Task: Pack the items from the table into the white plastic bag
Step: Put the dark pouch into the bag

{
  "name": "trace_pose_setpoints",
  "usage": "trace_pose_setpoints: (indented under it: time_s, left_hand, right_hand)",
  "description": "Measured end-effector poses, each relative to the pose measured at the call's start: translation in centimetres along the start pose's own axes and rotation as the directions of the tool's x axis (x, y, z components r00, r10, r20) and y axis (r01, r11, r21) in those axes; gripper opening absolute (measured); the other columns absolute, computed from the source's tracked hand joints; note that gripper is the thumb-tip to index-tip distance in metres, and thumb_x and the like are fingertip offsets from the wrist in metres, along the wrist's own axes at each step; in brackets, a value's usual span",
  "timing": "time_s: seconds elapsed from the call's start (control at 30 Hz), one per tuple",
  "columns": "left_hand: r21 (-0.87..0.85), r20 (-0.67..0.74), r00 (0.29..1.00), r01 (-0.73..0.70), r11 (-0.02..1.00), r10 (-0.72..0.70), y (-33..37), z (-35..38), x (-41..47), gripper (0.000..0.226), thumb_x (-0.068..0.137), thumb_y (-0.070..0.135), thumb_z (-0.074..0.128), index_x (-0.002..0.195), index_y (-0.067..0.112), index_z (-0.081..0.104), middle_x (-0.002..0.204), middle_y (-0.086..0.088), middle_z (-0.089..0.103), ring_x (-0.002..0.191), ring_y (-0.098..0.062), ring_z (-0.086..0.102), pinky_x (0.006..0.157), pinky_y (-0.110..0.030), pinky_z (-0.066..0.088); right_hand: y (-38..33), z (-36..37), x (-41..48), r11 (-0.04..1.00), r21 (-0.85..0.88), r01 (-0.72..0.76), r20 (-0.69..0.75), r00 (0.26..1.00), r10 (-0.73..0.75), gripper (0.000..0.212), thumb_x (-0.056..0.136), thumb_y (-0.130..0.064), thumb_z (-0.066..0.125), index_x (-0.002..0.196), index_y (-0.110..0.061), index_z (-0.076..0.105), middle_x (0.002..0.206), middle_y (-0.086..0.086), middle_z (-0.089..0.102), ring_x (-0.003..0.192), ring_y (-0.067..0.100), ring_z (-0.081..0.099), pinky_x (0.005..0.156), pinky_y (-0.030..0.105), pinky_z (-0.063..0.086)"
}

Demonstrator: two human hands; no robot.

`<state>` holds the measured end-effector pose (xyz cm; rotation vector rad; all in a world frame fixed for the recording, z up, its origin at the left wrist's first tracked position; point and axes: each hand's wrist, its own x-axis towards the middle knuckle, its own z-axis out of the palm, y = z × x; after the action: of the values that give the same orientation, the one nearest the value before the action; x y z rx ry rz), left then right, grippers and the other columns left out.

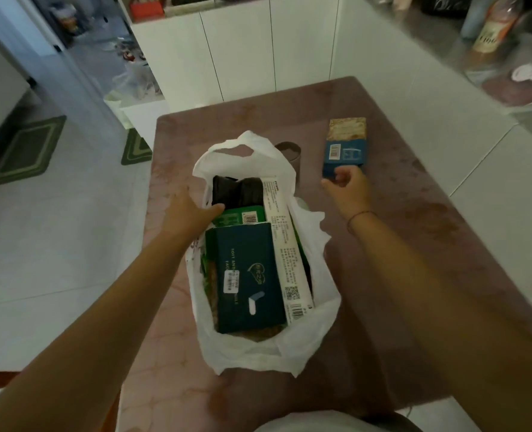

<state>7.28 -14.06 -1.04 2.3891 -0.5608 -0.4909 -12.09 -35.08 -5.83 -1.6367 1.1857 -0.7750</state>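
A white plastic bag [252, 353] lies open on the pink worktop [383, 275], already holding a dark teal tissue pack [249, 275] and a long white carton [285, 244]. The left hand [187, 216], fingers straight, presses the bag's left rim, likely keeping its mouth open. Farther off, the right hand [347, 188] curls at a blue box's [347, 145] near end; whether it grips is unclear.

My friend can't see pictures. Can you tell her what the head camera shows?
A person's right hand grips the near end of a blue box on a pinkish table, while the left hand rests on the rim of an open white plastic bag. The bag holds a dark teal box, a green pack and a long white packet.
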Motion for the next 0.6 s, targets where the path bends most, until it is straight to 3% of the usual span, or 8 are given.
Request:
trace_pose_setpoints:
  time_s: [0.1, 0.2, 0.33, 0.47, 0.6]
  left_hand:
    - [-0.05, -0.028, 0.998, 0.051, 0.997, -0.053, 0.7, 0.3, -1.4, 0.085, 0.074, 0.04, 0.074, 0.141, 0.017, 0.026, 0.141, -0.011, 0.042, 0.123, -0.032, 0.046, 0.098, -0.048, 0.042]
    - [-0.098, -0.05, 0.995, 0.085, 0.992, -0.09, 1.2, 0.5, -3.2, 0.079, 0.077, 0.036, 0.072, 0.14, 0.015, 0.03, 0.137, -0.014, 0.047, 0.119, -0.034, 0.049, 0.098, -0.052, 0.042]
    - [-0.07, -0.139, 0.977, 0.153, 0.986, -0.161, 1.6, 0.4, -5.0, 0.069, 0.083, 0.04, 0.064, 0.138, 0.01, 0.036, 0.133, -0.014, 0.05, 0.115, -0.033, 0.051, 0.098, -0.05, 0.042]
    - [-0.048, -0.202, 0.951, 0.227, 0.973, -0.232, 1.4, 0.8, -7.2, 0.056, 0.089, 0.042, 0.055, 0.132, 0.008, 0.047, 0.123, -0.012, 0.058, 0.102, -0.031, 0.057, 0.085, -0.044, 0.051]
    - [-0.014, -0.25, 0.947, 0.206, 0.978, -0.203, 1.2, 1.4, -8.7, 0.036, 0.093, 0.038, 0.048, 0.109, 0.011, 0.064, 0.091, -0.007, 0.065, 0.075, -0.022, 0.06, 0.064, -0.028, 0.047]
  right_hand:
    - [3.4, -1.2, 2.4, 0.989, -0.012, -0.149, 0.08, 0.985, 0.15, 0.062, 0.077, -0.029, 0.074, 0.127, -0.005, 0.045, 0.127, 0.013, 0.054, 0.114, 0.025, 0.053, 0.098, 0.036, 0.045]
    - [5.5, -1.8, 4.2, 0.98, -0.009, -0.196, 0.159, 0.968, 0.195, 0.066, 0.077, -0.032, 0.074, 0.129, -0.006, 0.042, 0.131, 0.013, 0.05, 0.115, 0.024, 0.051, 0.095, 0.034, 0.043]
    - [5.4, -0.6, 7.5, 0.992, -0.125, -0.009, 0.328, 0.943, 0.05, 0.073, 0.077, -0.033, 0.074, 0.137, -0.01, 0.038, 0.138, 0.014, 0.044, 0.125, 0.028, 0.046, 0.104, 0.041, 0.041]
    - [3.7, 2.6, 10.4, 0.936, -0.247, 0.253, 0.512, 0.853, -0.095, 0.086, 0.077, -0.03, 0.074, 0.146, -0.018, 0.024, 0.15, 0.014, 0.03, 0.137, 0.033, 0.031, 0.11, 0.048, 0.034]
    - [2.2, 5.8, 12.5, 0.886, -0.275, 0.375, 0.562, 0.81, -0.168, 0.105, 0.07, -0.031, 0.08, 0.15, -0.021, 0.012, 0.151, 0.015, 0.023, 0.139, 0.034, 0.026, 0.113, 0.048, 0.03]
